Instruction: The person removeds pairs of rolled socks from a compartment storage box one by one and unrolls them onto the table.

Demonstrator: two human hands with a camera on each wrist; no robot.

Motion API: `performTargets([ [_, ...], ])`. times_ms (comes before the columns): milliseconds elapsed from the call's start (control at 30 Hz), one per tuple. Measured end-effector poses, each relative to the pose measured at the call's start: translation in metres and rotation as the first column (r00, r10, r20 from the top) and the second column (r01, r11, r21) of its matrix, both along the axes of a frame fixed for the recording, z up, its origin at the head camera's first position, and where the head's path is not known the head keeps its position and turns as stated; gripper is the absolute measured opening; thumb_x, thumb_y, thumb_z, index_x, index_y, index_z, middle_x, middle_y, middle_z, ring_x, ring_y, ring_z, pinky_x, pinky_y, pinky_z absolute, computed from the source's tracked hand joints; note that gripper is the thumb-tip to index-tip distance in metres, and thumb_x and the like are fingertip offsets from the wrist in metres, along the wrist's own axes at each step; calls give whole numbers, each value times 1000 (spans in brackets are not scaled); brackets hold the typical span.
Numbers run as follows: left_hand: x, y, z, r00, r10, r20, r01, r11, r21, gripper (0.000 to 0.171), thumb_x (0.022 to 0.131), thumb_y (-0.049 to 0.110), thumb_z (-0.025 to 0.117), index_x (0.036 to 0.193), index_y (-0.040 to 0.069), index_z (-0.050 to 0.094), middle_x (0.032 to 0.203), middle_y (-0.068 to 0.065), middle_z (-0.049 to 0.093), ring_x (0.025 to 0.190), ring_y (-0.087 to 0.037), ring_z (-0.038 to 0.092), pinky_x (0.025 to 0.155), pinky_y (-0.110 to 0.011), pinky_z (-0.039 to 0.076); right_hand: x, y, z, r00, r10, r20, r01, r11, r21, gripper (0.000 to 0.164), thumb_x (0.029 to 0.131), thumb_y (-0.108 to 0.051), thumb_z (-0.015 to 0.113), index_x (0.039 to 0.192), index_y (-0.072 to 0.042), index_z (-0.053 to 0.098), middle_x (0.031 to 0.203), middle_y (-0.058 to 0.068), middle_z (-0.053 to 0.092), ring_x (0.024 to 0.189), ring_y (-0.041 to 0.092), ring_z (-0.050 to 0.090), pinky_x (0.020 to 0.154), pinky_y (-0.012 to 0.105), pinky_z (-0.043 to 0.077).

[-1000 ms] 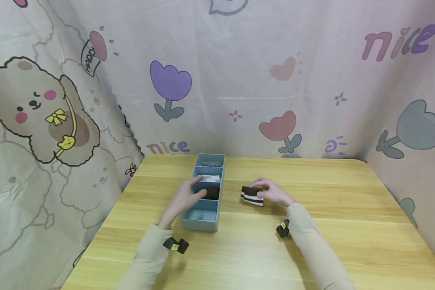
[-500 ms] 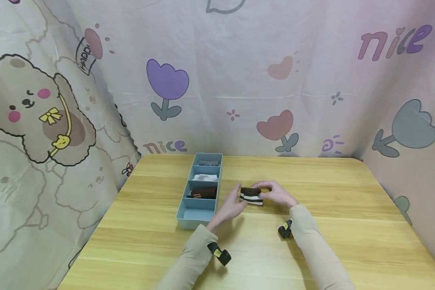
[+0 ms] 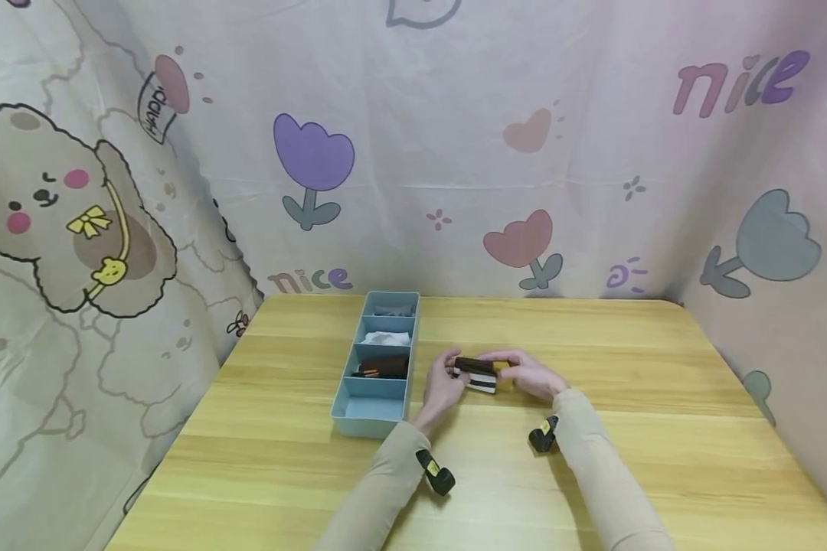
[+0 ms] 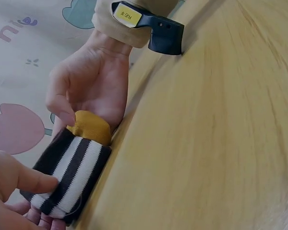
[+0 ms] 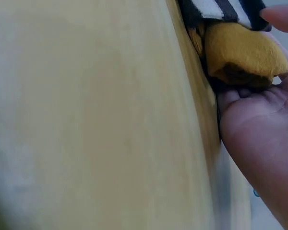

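Both hands hold a folded striped sock [image 3: 481, 376] low over the table, right of a blue box. It is black and white, and a mustard-yellow end [image 4: 91, 127] sticks out on the right side. My left hand [image 3: 443, 386] pinches the striped left end; its thumb [image 4: 38, 181] lies across the stripes and its fingers reach underneath. At the yellow end is my right hand [image 3: 531, 375], thumb against the cloth and fingers curled behind it. The right wrist view shows the yellow roll [image 5: 245, 50] within the right hand's grasp.
The long blue divided box [image 3: 368, 426] stands to the left. From its back, the compartments hold a grey folded cloth [image 3: 394, 311], a white cloth [image 3: 386, 338] and a dark brown bundle [image 3: 389, 366]; the front one's floor shows bare. A patterned curtain [image 3: 400, 229] hangs behind the wooden table [image 3: 593, 337].
My left hand has moved right from over the box to the sock and now grips its left end. The sock's yellow end has come into view by my right hand.
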State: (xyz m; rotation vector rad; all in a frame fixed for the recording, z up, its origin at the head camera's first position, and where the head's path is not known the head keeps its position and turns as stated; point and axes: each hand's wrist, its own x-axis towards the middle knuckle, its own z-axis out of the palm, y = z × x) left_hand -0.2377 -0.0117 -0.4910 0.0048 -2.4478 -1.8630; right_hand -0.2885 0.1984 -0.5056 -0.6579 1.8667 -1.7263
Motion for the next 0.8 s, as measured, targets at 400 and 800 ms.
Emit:
performTargets([
  [400, 1, -3, -11, 998, 12, 58, -20, 990, 139, 31, 86, -6, 55, 112, -3, 71, 114, -18, 71, 100, -18, 63, 82, -23, 48, 0, -2, -2, 997, -65, -47, 68, 995, 77, 50, 90, 2, 58, 140, 4, 54, 156, 24, 41, 143, 30, 36, 122, 48, 27],
  [800, 5, -9, -9, 996, -71, 49, 65, 992, 110, 33, 92, -6, 43, 96, -1, 75, 92, -14, 78, 84, -22, 75, 81, -28, 59, -3, -5, -2, 992, -74, -103, 86, 989, 116, 46, 92, -2, 58, 138, 1, 57, 155, 23, 44, 149, 44, 27, 122, 68, 11],
])
